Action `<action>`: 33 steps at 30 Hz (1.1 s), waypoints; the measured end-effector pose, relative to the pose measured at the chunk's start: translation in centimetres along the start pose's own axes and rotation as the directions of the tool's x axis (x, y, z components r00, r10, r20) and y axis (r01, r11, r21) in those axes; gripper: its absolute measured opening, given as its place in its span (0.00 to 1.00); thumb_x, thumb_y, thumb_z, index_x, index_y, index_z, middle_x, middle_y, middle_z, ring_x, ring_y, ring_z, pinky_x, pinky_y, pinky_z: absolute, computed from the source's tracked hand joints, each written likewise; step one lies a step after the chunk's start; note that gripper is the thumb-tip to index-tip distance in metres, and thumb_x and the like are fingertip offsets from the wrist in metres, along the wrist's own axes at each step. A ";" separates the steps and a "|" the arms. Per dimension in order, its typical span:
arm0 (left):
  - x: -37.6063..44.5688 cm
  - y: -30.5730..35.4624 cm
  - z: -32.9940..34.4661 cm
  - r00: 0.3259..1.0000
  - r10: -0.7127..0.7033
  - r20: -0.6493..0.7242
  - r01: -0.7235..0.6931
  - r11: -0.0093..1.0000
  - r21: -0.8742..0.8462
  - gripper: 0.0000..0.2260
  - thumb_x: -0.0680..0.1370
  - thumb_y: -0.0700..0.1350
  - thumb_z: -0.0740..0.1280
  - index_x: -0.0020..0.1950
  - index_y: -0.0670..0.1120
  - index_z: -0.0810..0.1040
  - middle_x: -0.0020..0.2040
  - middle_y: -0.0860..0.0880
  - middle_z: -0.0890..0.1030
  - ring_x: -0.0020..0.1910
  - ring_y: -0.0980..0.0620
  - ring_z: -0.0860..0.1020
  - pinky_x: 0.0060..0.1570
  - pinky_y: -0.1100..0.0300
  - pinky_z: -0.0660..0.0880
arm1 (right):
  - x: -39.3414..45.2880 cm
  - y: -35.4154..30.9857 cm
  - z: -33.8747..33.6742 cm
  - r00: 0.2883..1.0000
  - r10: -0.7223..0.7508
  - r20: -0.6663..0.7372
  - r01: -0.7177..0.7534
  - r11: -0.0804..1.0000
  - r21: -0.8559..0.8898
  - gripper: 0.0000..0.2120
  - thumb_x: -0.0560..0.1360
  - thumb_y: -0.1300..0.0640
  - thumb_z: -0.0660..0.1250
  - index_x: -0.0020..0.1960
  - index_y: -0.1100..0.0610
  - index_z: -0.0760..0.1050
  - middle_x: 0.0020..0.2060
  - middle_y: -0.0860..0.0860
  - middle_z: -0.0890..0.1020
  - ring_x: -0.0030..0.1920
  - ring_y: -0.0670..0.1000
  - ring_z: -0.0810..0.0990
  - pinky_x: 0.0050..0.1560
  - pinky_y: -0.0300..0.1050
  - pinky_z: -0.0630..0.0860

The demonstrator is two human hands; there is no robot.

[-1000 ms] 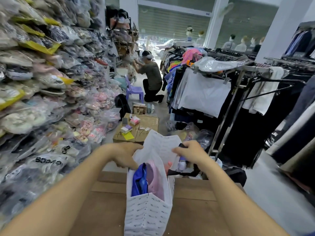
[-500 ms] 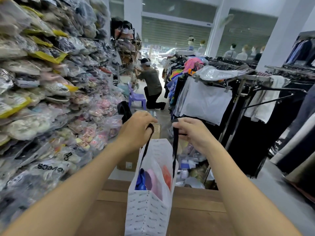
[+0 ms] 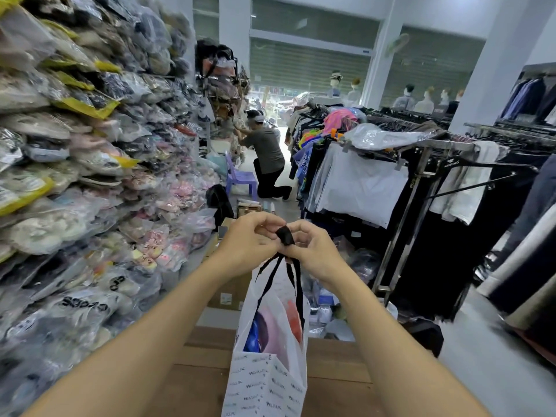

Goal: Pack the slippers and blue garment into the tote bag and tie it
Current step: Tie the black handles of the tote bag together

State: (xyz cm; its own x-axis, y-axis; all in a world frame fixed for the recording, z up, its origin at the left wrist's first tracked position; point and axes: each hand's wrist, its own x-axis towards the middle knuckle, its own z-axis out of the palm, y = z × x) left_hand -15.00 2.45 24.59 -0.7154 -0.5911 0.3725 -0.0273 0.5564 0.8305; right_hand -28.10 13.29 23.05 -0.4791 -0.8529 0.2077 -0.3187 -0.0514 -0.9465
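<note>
1. The wooden table [image 3: 192, 383] carries the tote bag [image 3: 267, 383], which serves as the landmark here; the table's bare planks run out on both sides of the bag's base.
2. The tote bag stands upright, white with small printed lettering, its mouth open towards the camera.
3. Inside the bag, at its left side, sits the blue garment [image 3: 252, 334]. Just right of it are a pink piece [image 3: 272, 326] and a red-orange one [image 3: 293, 320], probably the slippers, though their shape is too hidden to be sure.
4. Above the bag's mouth, the left hand [image 3: 249, 240] and the right hand [image 3: 310, 248] meet almost knuckle to knuckle. Both are closed in a pinch on the gathered black handles [image 3: 285, 236].
5. The handles rise taut from the bag's rim and bunch into a dark loop between the fingertips.

Judged from this, the packing looks finished and the tying is in hand. Whether a knot has formed cannot be told. The next move likely calls for passing one strap end through the loop and drawing both ends apart while the bag stays upright.
</note>
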 end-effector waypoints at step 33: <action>-0.9 -4.0 5.6 0.878 -0.305 0.369 0.454 0.776 -0.438 0.07 0.82 0.45 0.62 0.48 0.42 0.74 0.25 0.52 0.61 0.23 0.55 0.58 0.23 0.62 0.61 | 2.1 -1.5 -1.2 0.982 0.153 0.109 -0.129 0.971 -0.201 0.09 0.69 0.55 0.79 0.46 0.57 0.85 0.38 0.53 0.84 0.40 0.52 0.80 0.48 0.52 0.79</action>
State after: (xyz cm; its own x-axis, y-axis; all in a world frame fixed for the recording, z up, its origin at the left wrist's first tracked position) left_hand -18.12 4.01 18.65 -0.8775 -0.4730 -0.0789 -0.0401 -0.0917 0.9950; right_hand -29.62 12.16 25.23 -0.4299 -0.9023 0.0326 -0.4123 0.1641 -0.8961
